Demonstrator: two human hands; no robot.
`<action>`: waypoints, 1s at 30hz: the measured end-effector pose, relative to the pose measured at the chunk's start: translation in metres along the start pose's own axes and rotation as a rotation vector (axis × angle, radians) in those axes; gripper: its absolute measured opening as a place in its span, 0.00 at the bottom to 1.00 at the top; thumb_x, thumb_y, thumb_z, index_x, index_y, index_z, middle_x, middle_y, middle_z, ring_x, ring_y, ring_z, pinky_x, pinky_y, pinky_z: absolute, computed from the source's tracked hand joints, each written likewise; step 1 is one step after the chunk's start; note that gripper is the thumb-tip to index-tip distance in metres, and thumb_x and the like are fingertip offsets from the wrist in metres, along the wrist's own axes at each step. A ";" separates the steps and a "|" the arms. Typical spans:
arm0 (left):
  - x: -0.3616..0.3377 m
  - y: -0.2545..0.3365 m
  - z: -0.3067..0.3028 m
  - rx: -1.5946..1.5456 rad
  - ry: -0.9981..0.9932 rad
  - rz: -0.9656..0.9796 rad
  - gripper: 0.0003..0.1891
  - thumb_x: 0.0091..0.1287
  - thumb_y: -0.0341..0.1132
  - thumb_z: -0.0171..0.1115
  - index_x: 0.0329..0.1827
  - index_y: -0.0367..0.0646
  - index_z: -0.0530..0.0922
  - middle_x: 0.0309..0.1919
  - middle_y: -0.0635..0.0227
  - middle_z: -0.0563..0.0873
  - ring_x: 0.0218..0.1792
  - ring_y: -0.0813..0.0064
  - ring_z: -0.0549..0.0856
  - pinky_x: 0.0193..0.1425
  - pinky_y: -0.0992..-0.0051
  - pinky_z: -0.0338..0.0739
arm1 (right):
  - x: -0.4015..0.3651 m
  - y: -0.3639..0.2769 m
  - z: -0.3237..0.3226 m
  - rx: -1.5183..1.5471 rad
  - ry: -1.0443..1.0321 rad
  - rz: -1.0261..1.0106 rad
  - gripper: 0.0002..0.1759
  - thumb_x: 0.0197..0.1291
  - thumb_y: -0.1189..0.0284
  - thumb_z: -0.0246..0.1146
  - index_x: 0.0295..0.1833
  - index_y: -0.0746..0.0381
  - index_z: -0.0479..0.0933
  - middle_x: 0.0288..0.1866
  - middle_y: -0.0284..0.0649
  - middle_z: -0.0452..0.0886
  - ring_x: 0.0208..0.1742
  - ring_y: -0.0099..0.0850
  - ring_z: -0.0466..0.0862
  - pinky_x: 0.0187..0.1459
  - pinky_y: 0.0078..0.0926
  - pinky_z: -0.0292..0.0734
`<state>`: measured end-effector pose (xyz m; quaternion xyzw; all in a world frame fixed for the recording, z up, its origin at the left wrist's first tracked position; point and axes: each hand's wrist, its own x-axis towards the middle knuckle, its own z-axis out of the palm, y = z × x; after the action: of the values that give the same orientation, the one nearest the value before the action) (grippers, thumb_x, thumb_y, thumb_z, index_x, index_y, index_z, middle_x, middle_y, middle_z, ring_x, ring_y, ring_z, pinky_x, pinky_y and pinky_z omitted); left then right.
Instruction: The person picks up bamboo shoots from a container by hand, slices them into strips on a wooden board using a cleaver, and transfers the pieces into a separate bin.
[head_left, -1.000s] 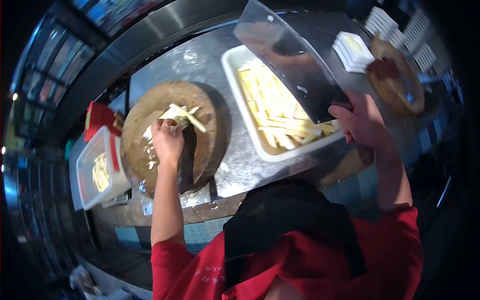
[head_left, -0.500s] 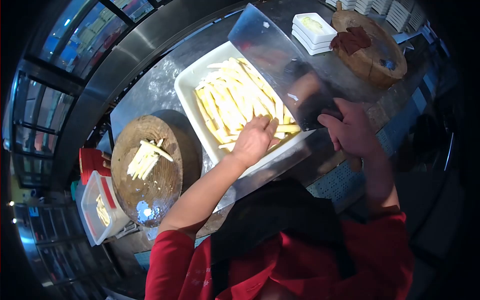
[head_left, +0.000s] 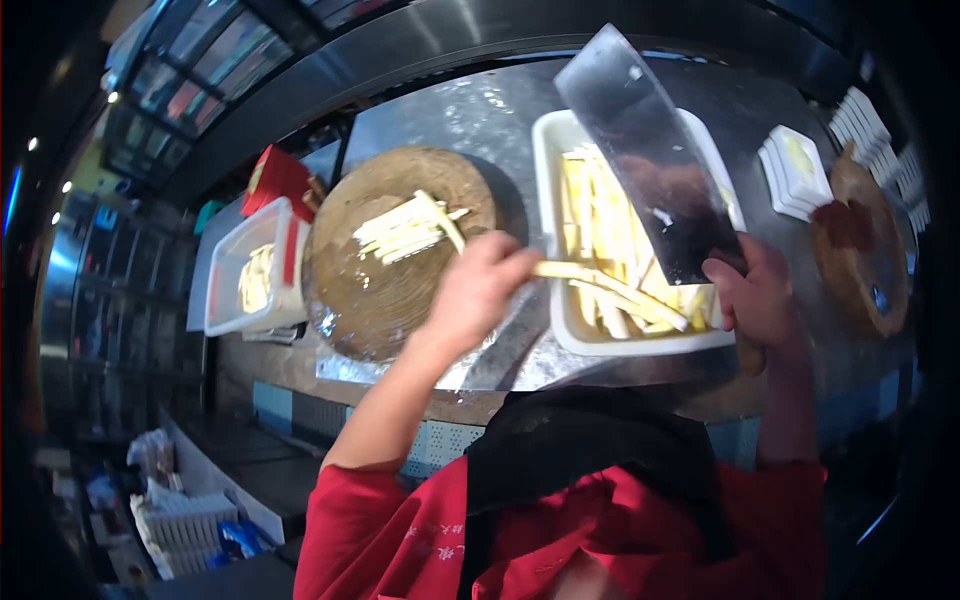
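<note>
My left hand (head_left: 478,290) is closed around a few long pale yellow stalks (head_left: 610,285), between the round wooden chopping block (head_left: 380,315) and the white tub (head_left: 640,347). Their ends stick out on both sides of the fist, one side over the block, the other over the tub. Cut stalk pieces (head_left: 400,230) lie in a small pile on the block. More stalks fill the tub. My right hand (head_left: 758,300) grips a broad cleaver (head_left: 650,165) by its handle; the blade points up and away, overlapping the tub in this view.
A clear plastic box (head_left: 285,285) with stalk pieces stands left of the block, near a red container (head_left: 275,180). To the right are stacked white dishes (head_left: 790,185) and a second wooden block (head_left: 885,270) with dark red pieces (head_left: 845,224) on it.
My left hand has lifted stalks out of the tub and moved left toward the chopping block. The cleaver stays in my right hand. The view has turned left.
</note>
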<state>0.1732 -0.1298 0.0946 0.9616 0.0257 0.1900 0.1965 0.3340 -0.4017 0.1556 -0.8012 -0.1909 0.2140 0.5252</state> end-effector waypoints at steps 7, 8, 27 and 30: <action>-0.109 -0.110 -0.011 0.393 0.350 -0.192 0.13 0.55 0.30 0.69 0.44 0.50 0.83 0.40 0.63 0.80 0.42 0.59 0.80 0.44 0.63 0.77 | 0.052 -0.021 0.107 -0.079 -0.632 -0.122 0.10 0.67 0.70 0.60 0.40 0.68 0.73 0.20 0.35 0.72 0.16 0.19 0.73 0.17 0.22 0.69; -0.121 -0.114 -0.001 0.344 0.368 -0.214 0.13 0.55 0.29 0.69 0.44 0.49 0.83 0.40 0.63 0.81 0.42 0.59 0.80 0.45 0.64 0.77 | 0.054 -0.032 0.124 -0.195 -0.679 -0.126 0.10 0.66 0.71 0.59 0.39 0.69 0.74 0.20 0.42 0.75 0.18 0.32 0.78 0.22 0.30 0.73; -0.131 -0.097 0.009 0.153 0.574 -0.326 0.13 0.52 0.24 0.71 0.39 0.39 0.79 0.39 0.60 0.81 0.43 0.55 0.81 0.46 0.64 0.79 | 0.074 -0.062 0.209 -0.781 -1.068 -0.567 0.07 0.59 0.77 0.56 0.38 0.72 0.73 0.31 0.62 0.79 0.38 0.56 0.84 0.38 0.50 0.78; -0.132 -0.098 0.010 0.122 0.593 -0.329 0.13 0.52 0.24 0.71 0.39 0.39 0.79 0.37 0.60 0.81 0.42 0.56 0.81 0.45 0.65 0.79 | 0.064 -0.087 0.262 -0.917 -1.051 -0.734 0.06 0.53 0.80 0.55 0.33 0.73 0.75 0.32 0.62 0.81 0.40 0.55 0.85 0.41 0.47 0.80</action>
<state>0.0574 -0.0597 0.0015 0.8575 0.2477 0.4250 0.1508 0.2379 -0.1358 0.1336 -0.6176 -0.7356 0.2775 0.0204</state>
